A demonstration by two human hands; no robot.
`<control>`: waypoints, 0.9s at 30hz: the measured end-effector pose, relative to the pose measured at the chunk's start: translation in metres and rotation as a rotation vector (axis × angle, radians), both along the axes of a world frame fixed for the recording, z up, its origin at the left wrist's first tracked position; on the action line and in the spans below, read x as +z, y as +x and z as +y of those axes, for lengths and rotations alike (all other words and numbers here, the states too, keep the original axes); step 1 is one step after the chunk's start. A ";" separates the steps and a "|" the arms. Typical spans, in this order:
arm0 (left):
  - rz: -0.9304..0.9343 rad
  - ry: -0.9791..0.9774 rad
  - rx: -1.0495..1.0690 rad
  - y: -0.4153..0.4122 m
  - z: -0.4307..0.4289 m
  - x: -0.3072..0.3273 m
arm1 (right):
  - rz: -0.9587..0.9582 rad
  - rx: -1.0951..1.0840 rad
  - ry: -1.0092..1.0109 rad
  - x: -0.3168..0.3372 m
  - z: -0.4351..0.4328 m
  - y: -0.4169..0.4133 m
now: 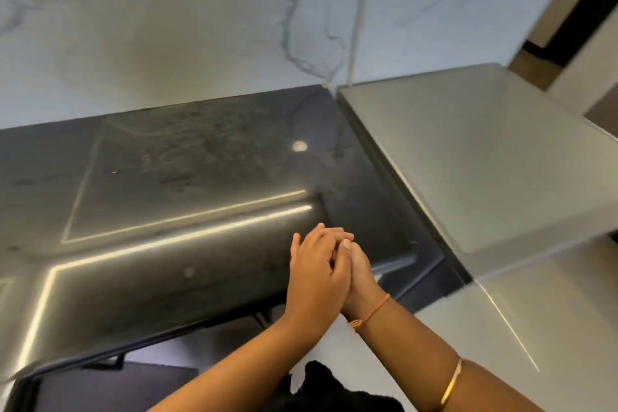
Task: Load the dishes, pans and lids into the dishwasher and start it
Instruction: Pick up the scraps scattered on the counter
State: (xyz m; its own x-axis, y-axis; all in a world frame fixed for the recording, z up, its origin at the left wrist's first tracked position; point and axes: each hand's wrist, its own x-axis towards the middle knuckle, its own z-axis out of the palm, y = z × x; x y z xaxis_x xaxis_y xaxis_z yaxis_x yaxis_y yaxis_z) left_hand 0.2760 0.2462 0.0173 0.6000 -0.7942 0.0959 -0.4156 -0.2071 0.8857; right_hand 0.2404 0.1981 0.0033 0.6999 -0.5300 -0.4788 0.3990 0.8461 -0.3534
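No dishes, pans or lids are in view, and I cannot make out a dishwasher. My left hand (316, 278) and my right hand (361, 274) are pressed palm to palm above the front edge of a dark glossy countertop (187, 177). The fingers of both lie fairly straight against each other and hold nothing. An orange thread circles my right wrist, with a gold bangle further up that forearm.
A grey flat-topped unit (485, 160) stands right of the counter, slightly higher. A white marble wall (200, 27) rises behind, with a white cable (359, 20) running down it. Dark cabinet fronts (110, 375) show below the counter's edge. Black cloth (321, 391) is at the bottom.
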 end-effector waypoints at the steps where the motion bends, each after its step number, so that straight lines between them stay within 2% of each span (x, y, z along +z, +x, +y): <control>1: 0.041 0.025 -0.036 -0.013 -0.008 0.000 | 0.074 -0.050 0.035 0.004 -0.006 -0.014; 7: 0.242 0.198 -0.351 -0.058 -0.035 0.002 | 0.291 -0.281 0.074 -0.012 -0.025 -0.083; 11: 0.319 0.307 -0.519 -0.087 -0.045 -0.007 | 0.328 -0.472 0.137 -0.014 -0.023 -0.116; 16: 0.209 0.494 -0.804 -0.116 -0.043 -0.011 | 0.414 -0.727 0.241 -0.019 0.010 -0.154; 24: 0.115 0.740 -1.260 -0.179 0.010 -0.019 | 0.359 -1.170 0.411 -0.042 0.101 -0.211; 27: 0.087 0.753 -1.382 -0.206 0.042 -0.019 | 0.324 -1.287 0.422 -0.044 0.143 -0.233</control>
State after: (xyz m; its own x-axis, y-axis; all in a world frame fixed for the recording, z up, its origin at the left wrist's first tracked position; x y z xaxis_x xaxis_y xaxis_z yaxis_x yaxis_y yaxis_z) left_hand 0.0701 0.2882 -0.0015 -0.6183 -0.5583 -0.5532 -0.6042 -0.1126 0.7889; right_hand 0.0073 0.3411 -0.0404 -0.3356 -0.4862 -0.8068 0.9198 0.0156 -0.3920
